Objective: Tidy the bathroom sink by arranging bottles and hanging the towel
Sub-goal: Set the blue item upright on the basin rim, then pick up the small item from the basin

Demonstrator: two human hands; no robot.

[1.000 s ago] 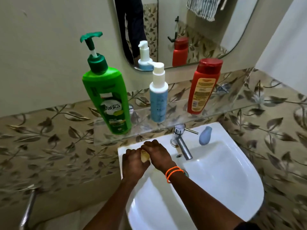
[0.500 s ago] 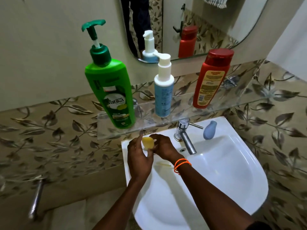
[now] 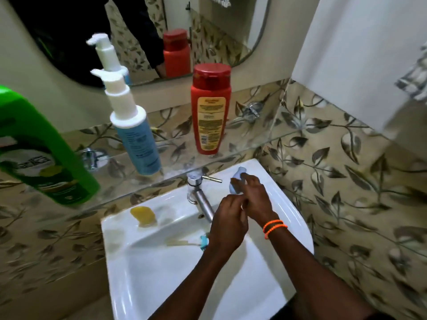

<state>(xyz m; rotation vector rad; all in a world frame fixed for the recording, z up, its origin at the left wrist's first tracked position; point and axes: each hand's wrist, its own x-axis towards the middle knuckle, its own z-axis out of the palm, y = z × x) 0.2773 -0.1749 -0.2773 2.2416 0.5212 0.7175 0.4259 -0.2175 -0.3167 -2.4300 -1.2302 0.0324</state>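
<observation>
Three bottles stand on the glass shelf (image 3: 242, 146): a big green pump bottle (image 3: 46, 153) at the left, a blue bottle with a white pump (image 3: 138, 139) in the middle and a red bottle (image 3: 210, 112) at the right. A yellow soap bar (image 3: 143, 215) lies on the white sink's (image 3: 175, 285) back left rim. My right hand (image 3: 256, 199), with orange bands at the wrist, has its fingertips closed on a small blue object (image 3: 236, 181) on the back right rim. My left hand (image 3: 228, 225) is curled just beside it, holding nothing. A striped towel (image 3: 416, 75) shows at the right edge.
A chrome tap (image 3: 201, 199) juts over the basin between the soap and my hands. A thin stick-like item with a teal end (image 3: 184, 242) lies in the basin. A mirror (image 3: 138, 31) hangs above the shelf. Leaf-patterned tiles cover the walls.
Both hands let go of the yellow soap, which now lies on the left rim. They moved right past the tap to the small blue object. My view shifted right and closer.
</observation>
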